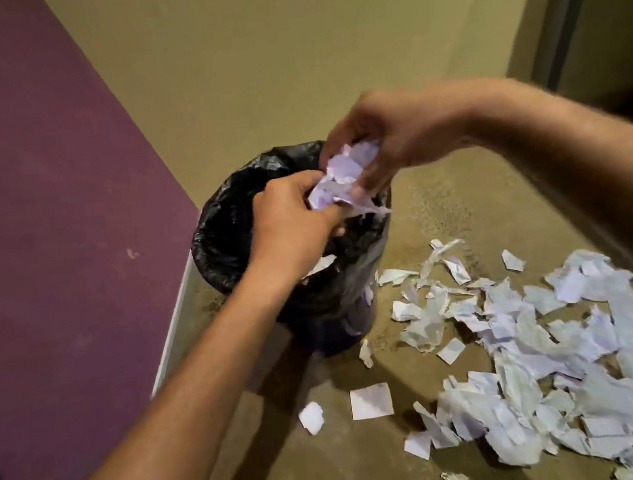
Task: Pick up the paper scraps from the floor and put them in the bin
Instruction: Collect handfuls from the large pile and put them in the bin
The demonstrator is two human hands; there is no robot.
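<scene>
A bin lined with a black plastic bag (225, 227) stands on the floor by the purple wall. Directly above its mouth, my left hand (290, 219) and my right hand (386, 139) together hold a bunch of white paper scraps (343, 180), fingers curled around it from both sides. One scrap (320, 265) lies inside the bag under my left wrist. A large pile of torn paper scraps (559, 349) covers the floor to the right of the bin, with loose pieces (370, 401) nearer to me.
The purple wall (47, 233) runs along the left, a beige wall (265, 66) behind the bin. A dark doorway (610, 44) opens at the upper right. Brown floor (335, 469) shows in front of the bin.
</scene>
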